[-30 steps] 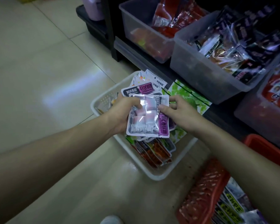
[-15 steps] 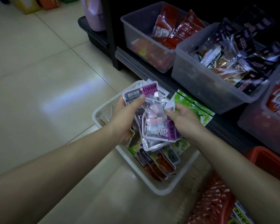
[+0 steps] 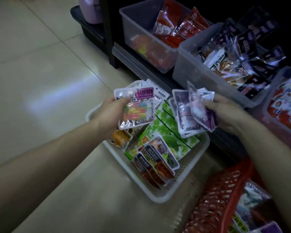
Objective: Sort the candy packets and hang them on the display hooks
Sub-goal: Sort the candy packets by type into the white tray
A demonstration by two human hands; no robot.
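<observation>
Gripping a clear packet with a pink label (image 3: 136, 108), the left hand (image 3: 110, 113) has its thumb across the packet's front left edge and its fingers behind. The packet shows rainbow-coloured sweets and extends to the right of the hand, held above the left part of the white basket (image 3: 158, 196).

The right hand (image 3: 227, 115) is closed round a fanned bunch of purple packets (image 3: 194, 115), clasped at their right side. The bunch extends to the left of the hand, above the basket's far right corner. How many packets it contains cannot be told. The two hands' packets are apart, not touching.

The basket stands on the tiled floor (image 3: 40, 64) and holds further stock: a large green packet (image 3: 168, 132) lying flat below the gap between the hands, a row of overlapping dark packets (image 3: 155, 165) at the near side, and an orange packet (image 3: 121, 137) just below the left hand.

Behind the basket, clear bins (image 3: 191, 71) of wrapped goods sit on a low dark shelf. A red mesh basket (image 3: 215, 199) with packets inside stands near the right forearm.
</observation>
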